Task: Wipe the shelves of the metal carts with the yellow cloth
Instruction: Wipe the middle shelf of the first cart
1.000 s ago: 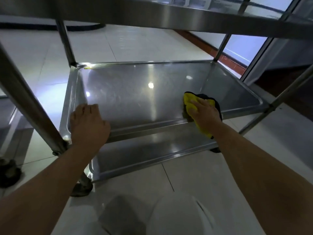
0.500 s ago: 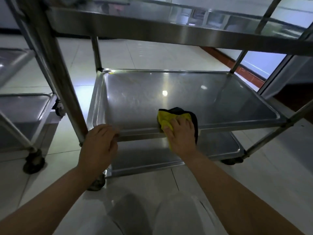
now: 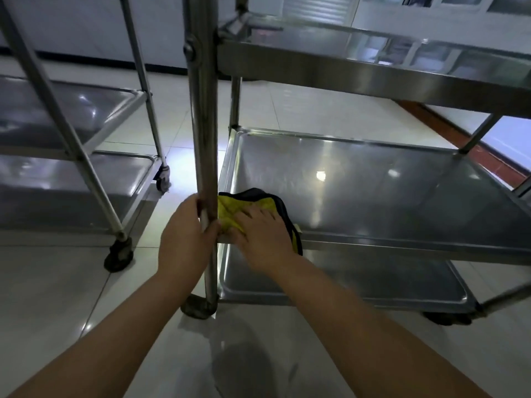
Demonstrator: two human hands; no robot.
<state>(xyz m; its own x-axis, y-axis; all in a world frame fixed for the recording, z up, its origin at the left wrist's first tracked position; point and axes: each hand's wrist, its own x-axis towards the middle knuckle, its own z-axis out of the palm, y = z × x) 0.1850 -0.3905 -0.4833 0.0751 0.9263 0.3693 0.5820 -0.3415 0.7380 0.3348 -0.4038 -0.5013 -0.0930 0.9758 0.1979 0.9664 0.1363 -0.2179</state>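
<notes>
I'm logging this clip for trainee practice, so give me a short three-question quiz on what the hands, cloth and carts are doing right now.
1. True or false: the yellow cloth lies on the cart's bottom shelf.
2. Multiple choice: what does the left hand grip? A) the cloth B) the cart's front upright post C) a caster wheel
3. Fill in: the right hand presses the cloth near the front ____ corner of the middle shelf.

Key: 1. False; it is on the middle shelf. 2. B. 3. Left.
</notes>
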